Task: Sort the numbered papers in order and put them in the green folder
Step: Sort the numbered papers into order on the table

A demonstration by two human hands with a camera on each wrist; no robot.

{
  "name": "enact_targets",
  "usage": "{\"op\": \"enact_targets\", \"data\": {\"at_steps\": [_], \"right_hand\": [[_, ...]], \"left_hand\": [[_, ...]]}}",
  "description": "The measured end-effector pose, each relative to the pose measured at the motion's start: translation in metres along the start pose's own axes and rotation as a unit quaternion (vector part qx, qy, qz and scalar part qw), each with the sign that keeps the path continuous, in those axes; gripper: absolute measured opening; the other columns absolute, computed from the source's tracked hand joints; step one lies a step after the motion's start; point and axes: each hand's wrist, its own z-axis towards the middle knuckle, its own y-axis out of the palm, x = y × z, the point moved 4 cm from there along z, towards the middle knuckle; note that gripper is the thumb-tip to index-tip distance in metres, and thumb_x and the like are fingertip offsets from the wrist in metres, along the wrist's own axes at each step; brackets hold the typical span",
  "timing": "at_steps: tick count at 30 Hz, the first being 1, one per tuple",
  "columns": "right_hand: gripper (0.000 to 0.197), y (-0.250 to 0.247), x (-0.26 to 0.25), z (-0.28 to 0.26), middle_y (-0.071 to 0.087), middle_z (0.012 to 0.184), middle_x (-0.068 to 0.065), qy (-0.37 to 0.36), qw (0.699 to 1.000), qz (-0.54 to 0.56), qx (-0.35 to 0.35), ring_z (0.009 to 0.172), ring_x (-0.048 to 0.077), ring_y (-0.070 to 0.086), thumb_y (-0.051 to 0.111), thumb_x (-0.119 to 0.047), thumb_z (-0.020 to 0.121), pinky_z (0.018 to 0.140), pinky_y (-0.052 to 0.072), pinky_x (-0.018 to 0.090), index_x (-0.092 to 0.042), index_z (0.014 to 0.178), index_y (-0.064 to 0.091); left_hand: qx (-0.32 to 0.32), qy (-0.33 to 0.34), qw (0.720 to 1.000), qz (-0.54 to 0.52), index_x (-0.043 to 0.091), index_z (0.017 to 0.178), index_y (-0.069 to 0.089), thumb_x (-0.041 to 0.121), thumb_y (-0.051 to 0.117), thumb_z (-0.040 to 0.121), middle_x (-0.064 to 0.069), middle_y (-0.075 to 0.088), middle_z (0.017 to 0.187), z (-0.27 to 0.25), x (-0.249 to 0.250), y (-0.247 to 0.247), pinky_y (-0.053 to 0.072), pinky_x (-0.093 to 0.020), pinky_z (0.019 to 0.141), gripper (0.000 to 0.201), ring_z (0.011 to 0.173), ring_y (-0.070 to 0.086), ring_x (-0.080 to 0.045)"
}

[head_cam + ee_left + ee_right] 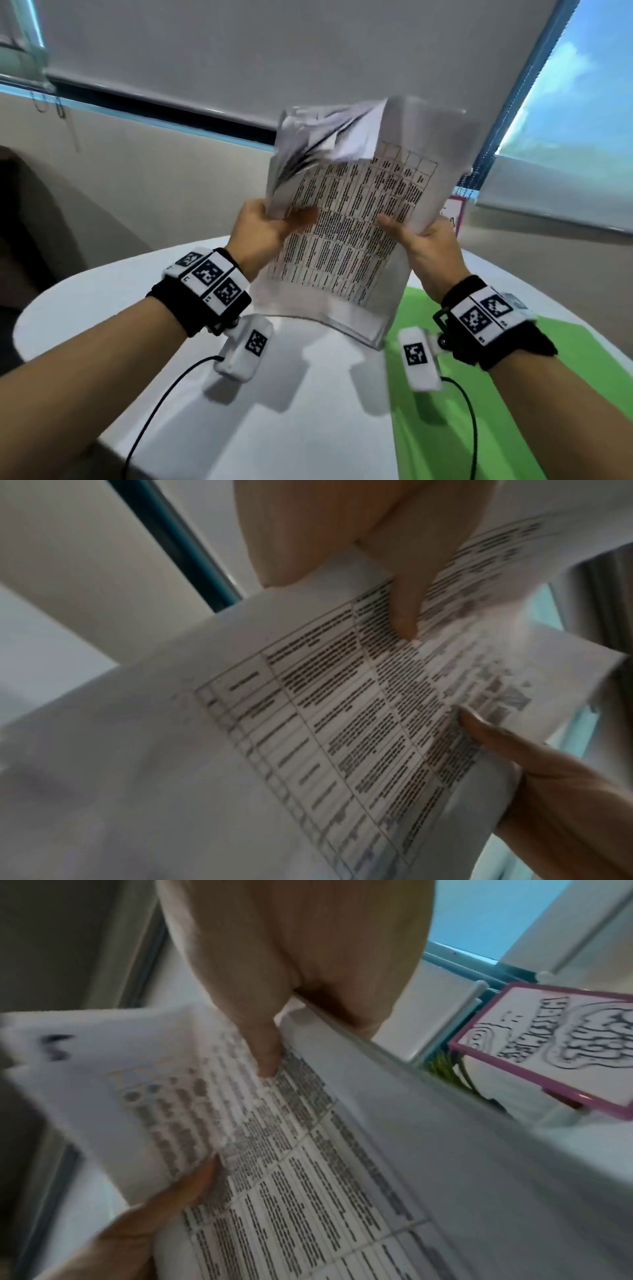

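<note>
A stack of printed papers (349,236) with tables of text stands nearly upright above the table, held by both hands. My left hand (274,222) pinches the stack's left edge, thumb on the front, where several sheets (325,137) fan and curl, blurred. My right hand (411,233) grips the right edge with its thumb on the printed page. The green folder (431,404) lies flat on the table below and to the right. In the left wrist view my thumb (397,588) presses the papers (308,737). In the right wrist view my thumb (257,1037) lies on the papers (301,1191).
A round white table (137,308) lies under the hands, with its edge near at the lower left. A pink-framed sign (454,212) (548,1053) stands behind the papers to the right. Window blinds (205,51) hang beyond. A dark chair (27,222) is at the left.
</note>
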Motion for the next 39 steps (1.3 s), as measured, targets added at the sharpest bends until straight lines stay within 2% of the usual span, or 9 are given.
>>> {"op": "enact_targets", "data": {"at_steps": [3,7,11,15,18,21,27,35,39], "right_hand": [[0.042,-0.014,-0.009,0.018,0.067,0.094,0.028,0.021,0.997,-0.071,0.006,0.08,0.04,0.067,0.071,-0.021,0.085,0.07,0.059,0.045,0.015,0.1,0.058],[0.049,-0.033,0.032,0.008,0.069,0.084,0.021,0.204,0.961,-0.174,-0.069,0.063,0.028,0.063,0.082,-0.033,0.075,0.055,0.053,0.034,0.002,0.102,0.062],[0.032,-0.027,0.1,-0.057,0.069,0.098,0.021,0.35,0.874,-0.268,-0.204,0.078,0.029,0.064,0.073,-0.028,0.082,0.069,0.055,0.039,-0.007,0.103,0.062],[0.046,-0.029,0.104,-0.077,0.06,0.114,0.01,0.28,0.781,-0.51,-0.227,0.096,0.025,0.06,0.066,-0.041,0.086,0.078,0.05,0.032,-0.01,0.113,0.046],[0.066,-0.036,0.078,-0.056,0.048,0.133,0.014,0.183,0.78,-0.576,-0.163,0.116,0.032,0.056,0.066,-0.042,0.087,0.094,0.048,0.04,-0.009,0.134,0.035],[0.053,-0.023,0.062,-0.029,0.059,0.122,0.009,0.113,0.826,-0.52,-0.183,0.105,0.024,0.059,0.068,-0.042,0.087,0.091,0.049,0.036,-0.012,0.126,0.05],[0.034,0.049,0.071,-0.003,0.067,0.11,0.0,0.043,0.867,-0.434,-0.242,0.087,0.015,0.06,0.072,-0.031,0.086,0.085,0.051,0.032,-0.016,0.114,0.061],[0.048,0.08,0.106,0.012,0.062,0.128,0.0,0.042,0.873,-0.437,-0.21,0.11,0.019,0.06,0.072,-0.024,0.083,0.096,0.046,0.032,-0.016,0.128,0.058],[0.041,0.081,0.111,0.015,0.065,0.122,-0.003,0.027,0.88,-0.437,-0.187,0.104,0.018,0.063,0.073,-0.026,0.082,0.091,0.049,0.033,-0.019,0.12,0.063]], "left_hand": [[-0.063,-0.035,0.996,0.044,0.001,0.105,0.064,0.022,0.066,0.089,-0.007,0.068,0.091,0.01,0.019,0.005,0.057,-0.026,0.067,0.026,0.078,0.065,-0.017],[-0.153,-0.131,0.965,0.17,0.008,0.108,0.061,0.009,0.064,0.09,-0.007,0.071,0.091,0.01,0.001,0.007,0.057,-0.026,0.058,0.018,0.072,0.069,-0.016],[-0.302,-0.237,0.834,0.396,-0.006,0.086,0.069,0.02,0.074,0.083,-0.018,0.073,0.089,-0.019,-0.067,0.016,0.058,-0.038,0.082,0.026,0.08,0.071,-0.03],[-0.272,-0.217,0.753,0.559,0.009,0.063,0.064,0.027,0.07,0.077,-0.012,0.073,0.078,-0.023,-0.086,0.019,0.057,-0.029,0.068,0.023,0.068,0.066,-0.023],[-0.171,-0.107,0.789,0.58,0.013,0.089,0.06,0.033,0.074,0.077,-0.007,0.069,0.088,0.001,-0.073,0.022,0.048,-0.029,0.07,0.027,0.085,0.064,-0.025],[-0.152,-0.044,0.854,0.496,0.017,0.104,0.061,0.025,0.075,0.081,-0.003,0.071,0.099,0.021,-0.066,0.032,0.043,-0.027,0.077,0.029,0.09,0.059,-0.02],[-0.166,-0.024,0.829,0.533,0.019,0.089,0.071,0.022,0.078,0.076,-0.003,0.07,0.093,0.044,-0.088,0.036,0.044,-0.025,0.074,0.015,0.092,0.062,-0.021],[-0.172,-0.031,0.843,0.509,0.024,0.082,0.06,0.024,0.08,0.074,-0.004,0.065,0.093,0.054,-0.093,0.033,0.053,-0.033,0.08,0.022,0.082,0.063,-0.021],[-0.179,-0.028,0.848,0.498,0.021,0.087,0.061,0.022,0.077,0.078,-0.002,0.065,0.087,0.054,-0.092,0.033,0.053,-0.033,0.079,0.018,0.076,0.06,-0.02]]}}
